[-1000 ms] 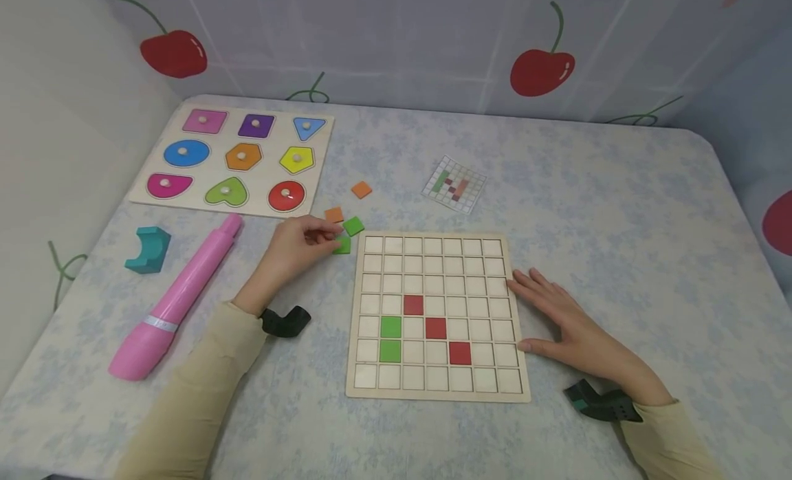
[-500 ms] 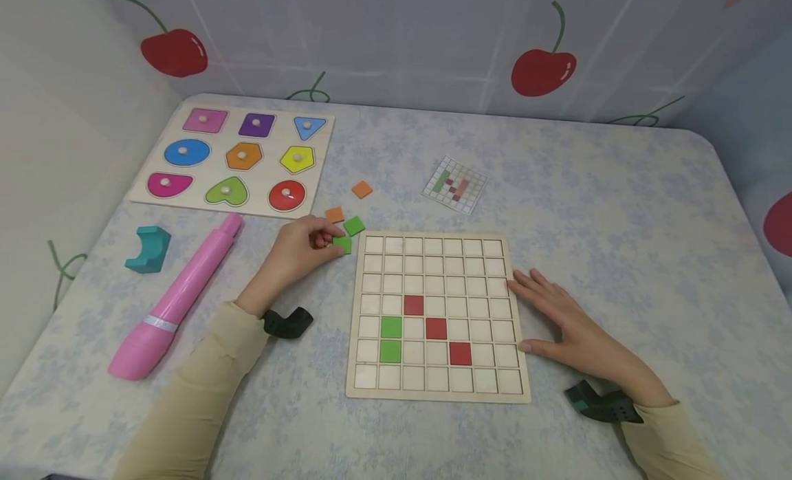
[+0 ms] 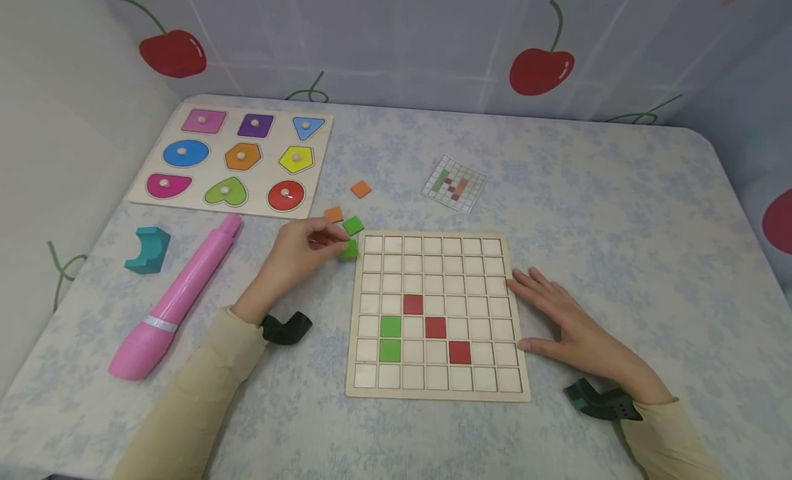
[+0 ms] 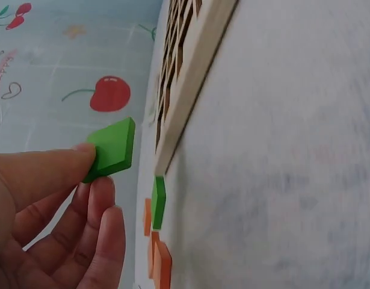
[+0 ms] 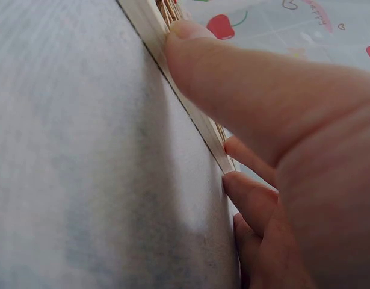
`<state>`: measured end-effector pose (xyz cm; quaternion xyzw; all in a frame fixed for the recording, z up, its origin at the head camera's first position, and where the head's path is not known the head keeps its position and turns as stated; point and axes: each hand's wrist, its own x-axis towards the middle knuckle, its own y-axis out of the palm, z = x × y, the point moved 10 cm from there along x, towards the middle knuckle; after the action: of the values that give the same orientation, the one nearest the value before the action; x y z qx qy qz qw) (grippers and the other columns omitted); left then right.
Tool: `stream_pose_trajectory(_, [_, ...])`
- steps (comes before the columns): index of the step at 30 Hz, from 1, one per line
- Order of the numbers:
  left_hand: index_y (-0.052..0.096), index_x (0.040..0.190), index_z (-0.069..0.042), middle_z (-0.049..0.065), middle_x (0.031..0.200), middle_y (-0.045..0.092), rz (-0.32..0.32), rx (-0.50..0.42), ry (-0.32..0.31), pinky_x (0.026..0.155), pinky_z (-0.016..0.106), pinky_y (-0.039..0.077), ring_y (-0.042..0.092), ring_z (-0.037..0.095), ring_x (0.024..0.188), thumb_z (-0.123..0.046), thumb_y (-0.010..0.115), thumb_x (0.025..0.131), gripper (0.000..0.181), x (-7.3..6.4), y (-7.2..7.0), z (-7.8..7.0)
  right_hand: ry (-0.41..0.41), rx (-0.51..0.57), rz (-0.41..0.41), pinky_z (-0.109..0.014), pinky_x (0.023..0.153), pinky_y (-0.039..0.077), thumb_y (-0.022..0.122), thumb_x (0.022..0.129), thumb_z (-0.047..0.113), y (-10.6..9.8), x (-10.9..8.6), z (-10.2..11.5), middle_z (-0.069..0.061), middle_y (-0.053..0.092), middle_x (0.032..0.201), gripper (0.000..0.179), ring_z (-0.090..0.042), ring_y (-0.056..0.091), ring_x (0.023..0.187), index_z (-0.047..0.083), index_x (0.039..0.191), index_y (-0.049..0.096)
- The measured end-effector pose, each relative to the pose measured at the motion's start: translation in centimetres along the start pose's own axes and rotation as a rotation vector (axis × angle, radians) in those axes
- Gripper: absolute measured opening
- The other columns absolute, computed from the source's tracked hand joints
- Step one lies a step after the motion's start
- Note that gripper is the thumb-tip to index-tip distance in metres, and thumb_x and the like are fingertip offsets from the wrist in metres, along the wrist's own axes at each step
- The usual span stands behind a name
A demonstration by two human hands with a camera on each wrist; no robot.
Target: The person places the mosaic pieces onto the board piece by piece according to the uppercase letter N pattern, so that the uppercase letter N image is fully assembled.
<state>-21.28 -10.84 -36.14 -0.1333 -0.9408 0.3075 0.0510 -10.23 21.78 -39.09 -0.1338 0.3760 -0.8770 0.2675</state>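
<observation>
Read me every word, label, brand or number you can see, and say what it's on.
"happy": pink lettering on the cherry-print backdrop, right wrist view, small and soft.
Pink marking on the same backdrop, left wrist view: too blurred to read.
No other lettering can be made out.

Green tile in left hand

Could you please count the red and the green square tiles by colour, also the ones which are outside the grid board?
Red tiles: 3, all in the grid board
Green tiles: 4 (2 in the board, 1 held tile in the left hand, 1 loose tile on the table)
Total: 7
</observation>
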Motion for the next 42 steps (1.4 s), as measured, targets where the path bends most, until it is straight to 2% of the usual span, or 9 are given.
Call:
stream_pose_trajectory(9, [0.072,0.093,-0.005,0.001,0.088,0.067,0.265,-0.182,0.054,0.069,0.031,0.051,0.062,0.015,0.077,-0.003,0.069,0.084,0.01,-1.3,4.3,-3.2,-0.008,-0.01,-0.002,-0.04,0.109,0.002,0.077,0.078,0.016,-0.1,0.1,0.2,-0.013,0.017,0.153,0.086,-0.03,0.003,0.139,0.011,0.148,0.026])
stream_pose_trajectory(13, [0.072,0.092,-0.004,0.0,0.089,0.068,0.339,-0.185,0.072,0.07,0.029,0.052,0.063,0.013,0.077,-0.001,0.068,0.083,0.01,-1.8,5.8,-3.8,-0.018,-0.009,-0.003,-0.042,0.109,0.003,0.076,0.079,0.017,-0.1,0.1,0.5,-0.013,0.018,0.152,0.084,-0.03,0.004,0.139,0.01,0.148,0.027])
stream_pose_trajectory(20, [0.073,0.089,-0.007,-0.003,0.087,0.066,0.349,-0.081,0.1,0.069,0.026,0.051,0.061,0.009,0.075,-0.002,0.069,0.083,0.009,-2.1,6.8,-3.9,-0.005,-0.006,0.001,-0.044,0.109,0.003,0.075,0.08,0.019,-0.1,0.1,0.5,-0.012,0.018,0.152,0.083,-0.029,0.003,0.14,0.011,0.148,0.027])
stream_pose_trajectory(29, [0.072,0.087,-0.007,-0.006,0.079,0.065,0.357,-0.016,0.13,0.064,0.025,0.05,0.058,0.007,0.068,-0.004,0.071,0.081,0.006,-2.5,7.4,-4.4,-0.012,-0.029,-0.01,-0.045,0.109,0.004,0.076,0.079,0.019,-0.3,0.1,0.4,-0.012,0.018,0.152,0.085,-0.03,0.005,0.139,0.011,0.148,0.027])
stream_pose_trajectory(33, [0.071,0.084,-0.007,-0.007,0.075,0.063,0.356,0.015,0.146,0.063,0.024,0.05,0.058,0.006,0.067,-0.004,0.071,0.081,0.005,-2.6,7.5,-4.6,-0.021,-0.024,-0.011,-0.048,0.108,0.004,0.075,0.08,0.02,-0.4,0.1,0.6,-0.012,0.019,0.152,0.084,-0.032,0.005,0.139,0.011,0.148,0.028])
stream_pose_trajectory(39, [0.07,0.082,-0.008,-0.008,0.073,0.06,0.337,0.054,0.179,0.061,0.024,0.049,0.056,0.005,0.065,-0.003,0.071,0.081,0.005,-2.7,7.5,-4.9,-0.019,-0.019,-0.009,-0.045,0.109,0.003,0.075,0.08,0.019,-0.3,0.1,0.5,-0.013,0.019,0.152,0.084,-0.031,0.004,0.139,0.011,0.148,0.028])
stream_pose_trajectory(42, [0.071,0.084,-0.008,-0.008,0.075,0.059,0.337,0.069,0.183,0.063,0.025,0.049,0.055,0.007,0.067,-0.005,0.071,0.082,0.004,-2.4,7.1,-4.8,-0.005,-0.006,-0.004,-0.044,0.109,0.002,0.076,0.079,0.018,-0.1,0.0,0.2,-0.013,0.018,0.152,0.084,-0.03,0.004,0.139,0.012,0.148,0.027])
